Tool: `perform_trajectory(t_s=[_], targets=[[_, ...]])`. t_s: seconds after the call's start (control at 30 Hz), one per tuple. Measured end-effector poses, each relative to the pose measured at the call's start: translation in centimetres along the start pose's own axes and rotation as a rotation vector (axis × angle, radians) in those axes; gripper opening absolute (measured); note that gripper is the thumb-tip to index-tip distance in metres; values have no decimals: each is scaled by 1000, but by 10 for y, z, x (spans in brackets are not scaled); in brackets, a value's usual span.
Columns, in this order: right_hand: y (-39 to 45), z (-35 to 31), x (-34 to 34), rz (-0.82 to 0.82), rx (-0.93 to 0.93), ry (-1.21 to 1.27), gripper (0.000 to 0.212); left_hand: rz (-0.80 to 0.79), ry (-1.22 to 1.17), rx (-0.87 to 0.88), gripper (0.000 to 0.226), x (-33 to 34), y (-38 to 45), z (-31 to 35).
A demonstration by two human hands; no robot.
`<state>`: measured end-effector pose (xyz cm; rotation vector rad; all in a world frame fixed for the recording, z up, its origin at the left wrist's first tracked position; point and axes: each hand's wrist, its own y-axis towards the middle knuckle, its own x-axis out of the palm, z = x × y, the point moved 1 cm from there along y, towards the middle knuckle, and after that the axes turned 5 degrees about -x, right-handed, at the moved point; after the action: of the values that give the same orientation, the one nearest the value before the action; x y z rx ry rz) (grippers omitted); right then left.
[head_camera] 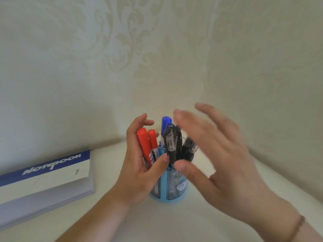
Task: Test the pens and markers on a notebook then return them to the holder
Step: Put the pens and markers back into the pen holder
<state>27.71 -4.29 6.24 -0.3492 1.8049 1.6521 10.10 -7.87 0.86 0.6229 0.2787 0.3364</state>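
**Both hands at the pen holder, lower centre of frame**

We see the light blue holder (168, 189) standing upright on the pale table (174, 224), just below frame centre. It holds two red markers (146, 147), a blue-capped marker (166, 124) and several black pens (172, 147), all standing roughly upright.

Left hand (139, 165): wrapped about the holder's left side. Its thumb lies across the front near the rim, its tip touching a black pen's barrel. The fingers curve round behind the red markers, which sit between palm and thumb. We read this as a grasp on the holder.

Right hand (218, 154): motion-blurred, fingers spread and straight, gripping nothing. The thumb tip sits just at the holder's front rim beside the black pens; the other fingertips hover above and right of the pen caps. Contact we cannot tell. A thin bracelet (298, 226) circles the wrist at lower right.

The notebook (43, 179) lies closed at lower left, well apart from both hands.
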Motion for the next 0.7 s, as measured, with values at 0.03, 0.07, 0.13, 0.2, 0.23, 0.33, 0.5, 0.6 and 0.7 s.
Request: perform_trajectory(t_s=[0.03,0.07,0.13,0.2,0.23,0.33,0.5,0.6,0.7], targets=[[-1,0,4,-29,-30,-42,54,-1,1,1,74,0,0,0],[-1,0,5,-28,-38,-66,48,1,8,-3,75,0,0,0],[-1,4,3,33,-19,-110,34,13,40,-18,75,0,0,0],[-2,10,-1,76,26,-200,25,11,48,-28,76,-1,-1,0],[-3,14,-3,86,46,-229,25,10,42,-31,76,-1,-1,0],[-6,14,-2,72,59,-129,36,11,35,-34,77,0,-1,0],[-10,8,2,-9,-13,-44,44,-80,45,-21,87,-8,0,1],[-22,10,8,7,197,241,96,-133,126,-27,100,-20,2,-1],[-36,10,32,-173,515,557,137,-154,160,-44,103,-25,4,-5]])
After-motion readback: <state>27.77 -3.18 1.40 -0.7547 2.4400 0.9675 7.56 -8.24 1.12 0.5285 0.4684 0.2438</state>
